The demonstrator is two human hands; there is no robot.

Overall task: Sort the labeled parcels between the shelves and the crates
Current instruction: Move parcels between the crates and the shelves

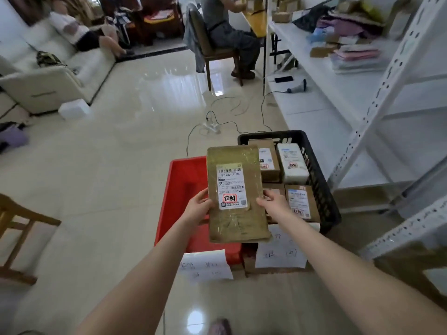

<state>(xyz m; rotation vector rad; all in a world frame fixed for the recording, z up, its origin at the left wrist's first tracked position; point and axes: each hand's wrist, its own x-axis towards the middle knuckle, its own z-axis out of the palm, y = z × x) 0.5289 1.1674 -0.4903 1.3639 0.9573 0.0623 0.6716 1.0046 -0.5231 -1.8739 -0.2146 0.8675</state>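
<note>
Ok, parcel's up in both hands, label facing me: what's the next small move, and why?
Probably shift the parcel right, over the black crate. Its red stamp looks like those on the parcels already lying there; the red crate shows none in its visible part. The left hand and right hand grip its side edges, ready to carry it.

Head-worn view, forward and downward

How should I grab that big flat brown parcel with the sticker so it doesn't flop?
Take the brown parcel by its two long edges, one hand coming in from each side, as the left hand and right hand do here. It is wide, thin and held flat with its label up, so a one-handed grip would probably let it tip.
</note>
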